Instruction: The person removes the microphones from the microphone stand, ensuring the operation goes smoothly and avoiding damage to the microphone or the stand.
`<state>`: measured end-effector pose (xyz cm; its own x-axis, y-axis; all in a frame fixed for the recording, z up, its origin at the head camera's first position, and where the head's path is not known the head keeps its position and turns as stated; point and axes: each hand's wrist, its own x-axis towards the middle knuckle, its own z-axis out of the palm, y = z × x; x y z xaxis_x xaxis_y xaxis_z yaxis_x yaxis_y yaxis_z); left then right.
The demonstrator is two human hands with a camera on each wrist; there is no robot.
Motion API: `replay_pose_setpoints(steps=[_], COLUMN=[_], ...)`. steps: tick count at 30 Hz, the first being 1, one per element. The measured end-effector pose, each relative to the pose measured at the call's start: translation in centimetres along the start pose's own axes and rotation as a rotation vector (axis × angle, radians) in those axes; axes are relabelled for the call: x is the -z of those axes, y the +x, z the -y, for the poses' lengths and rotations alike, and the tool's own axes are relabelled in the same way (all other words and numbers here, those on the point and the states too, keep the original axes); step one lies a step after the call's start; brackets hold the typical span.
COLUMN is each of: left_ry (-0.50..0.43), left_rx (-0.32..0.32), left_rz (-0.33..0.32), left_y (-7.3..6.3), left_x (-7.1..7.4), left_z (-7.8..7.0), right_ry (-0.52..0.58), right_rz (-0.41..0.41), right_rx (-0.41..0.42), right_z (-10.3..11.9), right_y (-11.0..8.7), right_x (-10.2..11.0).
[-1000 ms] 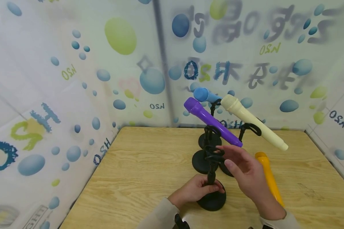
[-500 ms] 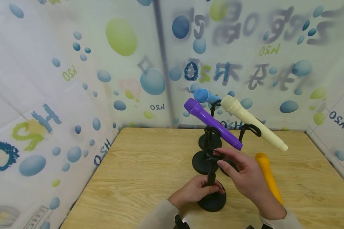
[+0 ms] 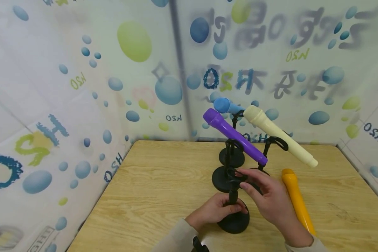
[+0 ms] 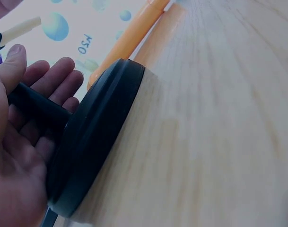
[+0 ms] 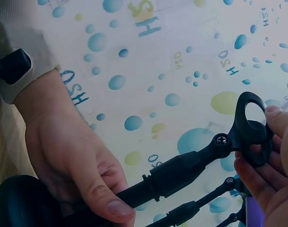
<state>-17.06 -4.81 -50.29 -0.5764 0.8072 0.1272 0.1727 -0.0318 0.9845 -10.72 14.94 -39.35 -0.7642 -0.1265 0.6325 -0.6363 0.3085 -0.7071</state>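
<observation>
A black microphone stand [image 3: 234,225] with a round base stands near me. My left hand [image 3: 212,209] holds its pole just above the base, thumb across the front; in the left wrist view the fingers of that hand [image 4: 21,127] lie behind the pole. My right hand [image 3: 271,197] pinches the stand's ring-shaped clip [image 5: 250,127] between thumb and fingertips. No microphone sits in this clip. An orange microphone [image 3: 297,201] lies on the table beside my right hand, partly behind the wrist.
Close behind are more black stands bearing a purple microphone [image 3: 233,134], a cream microphone [image 3: 280,134] and a blue microphone [image 3: 225,105]. They stand on a wooden table [image 3: 151,182] that meets a patterned wall covering [image 3: 138,87] at the back and left.
My right thumb and fingers have closed in on the clip, which has tilted and sits a little lower. The left hand has stayed on the pole.
</observation>
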Motion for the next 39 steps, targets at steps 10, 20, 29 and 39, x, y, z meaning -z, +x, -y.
replay_pose_setpoints(steps=[10,20,29,39], left_ry=[0.029,0.084,0.125,0.195], left_rx=[0.032,0.09,0.086,0.111], left_rz=[-0.003,-0.006,-0.018,-0.073], left_y=[0.1,-0.1,-0.4,-1.0], left_x=[0.1,0.4,0.5,1.0], left_z=[-0.1,-0.6,-0.9,-1.2], right_ry=[-0.001,0.008,-0.023,-0.029], right_rz=[-0.011,-0.029,-0.02,-0.007], right_rx=[-0.011,-0.097,-0.146,-0.163], right_z=[-0.6,-1.1,-1.3,-1.4], right_y=[-0.5,-1.7,-2.3,-2.8], right_x=[0.1,0.8,1.2,1.3])
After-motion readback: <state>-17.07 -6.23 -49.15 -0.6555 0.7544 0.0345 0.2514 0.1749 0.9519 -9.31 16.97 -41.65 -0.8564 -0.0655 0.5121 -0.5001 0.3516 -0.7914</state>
